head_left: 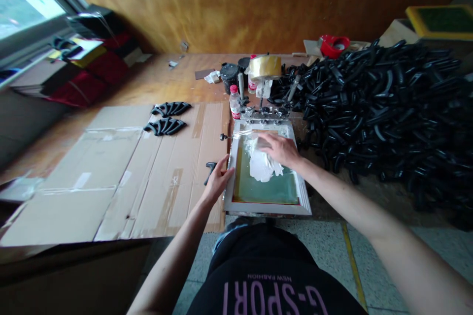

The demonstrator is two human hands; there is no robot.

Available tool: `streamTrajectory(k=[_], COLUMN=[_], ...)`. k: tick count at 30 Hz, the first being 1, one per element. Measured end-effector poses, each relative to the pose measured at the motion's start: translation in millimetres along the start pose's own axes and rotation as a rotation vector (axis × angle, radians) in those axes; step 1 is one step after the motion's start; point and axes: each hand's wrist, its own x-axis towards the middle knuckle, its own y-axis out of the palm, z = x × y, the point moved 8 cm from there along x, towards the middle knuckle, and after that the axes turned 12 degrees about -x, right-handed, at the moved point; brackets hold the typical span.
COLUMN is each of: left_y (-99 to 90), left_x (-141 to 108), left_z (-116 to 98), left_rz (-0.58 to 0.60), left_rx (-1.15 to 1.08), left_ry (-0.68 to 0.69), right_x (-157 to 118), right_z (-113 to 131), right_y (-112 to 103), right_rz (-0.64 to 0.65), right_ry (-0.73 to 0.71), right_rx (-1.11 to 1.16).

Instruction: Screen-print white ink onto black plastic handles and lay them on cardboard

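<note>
A screen-printing frame with a pale border and green mesh lies flat in front of me. Thick white ink is spread over the mesh's upper middle. Above the ink, my right hand has its fingers closed on what looks like a squeegee, blurred and partly hidden. My left hand is at the frame's left edge, thumb and fingers apart; whether it touches the border I cannot tell. Just left of it, a curved black plastic part lies on the cardboard.
Two rows of black parts lie on the cardboard. A large heap of similar parts fills the right side. Behind the frame stand a metal hinge clamp, a red-capped bottle, a black tub and a tape roll.
</note>
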Motion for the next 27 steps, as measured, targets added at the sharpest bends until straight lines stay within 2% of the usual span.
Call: streamTrajectory(k=[2,4,6,8,10,12,14,15,17,19,21,22,24,25,27], left_y=[3.2,9.0,16.7,26.4,34.8,37.0,36.7,40.7,61.7,94.0,109.6,109.5,88.3,66.3,12.1], left_x=[-5,-5,1,13,28,36,31,26,7,-24,-47,-51,-41,-31,-6], left_z=[-31,-72,-118,-157,-183,-188,-169,-147,-83,-7,39,52,59,54,34], left_rz=[0.003,-0.017,-0.053,-0.062,-0.048,-0.063,-0.106,-0.102,-0.014,0.155,0.174,0.147,0.053,-0.014,-0.118], left_rx=[-0.044,-0.104,-0.183,-0.26,-0.317,-0.358,-0.398,-0.401,-0.373,-0.32,-0.426,-0.477,-0.463,-0.378,-0.118], left_ry=[0.042,0.133,0.27,0.384,0.432,0.448,0.432,0.364,0.083,-0.323,-0.468,-0.482,-0.416,-0.35,-0.191], right_x=[32,45,34,8,-18,-38,-52,-56,-63,-68,-69,-69,-72,-74,-82], right_z=[-37,-88,-140,-172,-168,-130,-80,-59,-25,1,29,42,49,35,-22], right_y=[-23,-44,-54,-41,-6,33,58,67,79,80,75,73,66,63,60], right_rz=[-0.076,-0.167,-0.237,-0.179,0.021,0.21,0.258,0.269,0.301,0.297,0.245,0.221,0.174,0.145,0.085], right_ry=[0.128,0.282,0.47,0.615,0.61,0.445,0.258,0.207,0.207,0.276,0.23,0.15,0.017,0.024,0.215], right_rx=[0.011,0.029,0.056,0.075,0.097,0.071,-0.062,-0.129,-0.216,-0.225,-0.145,-0.066,0.107,0.155,0.118])
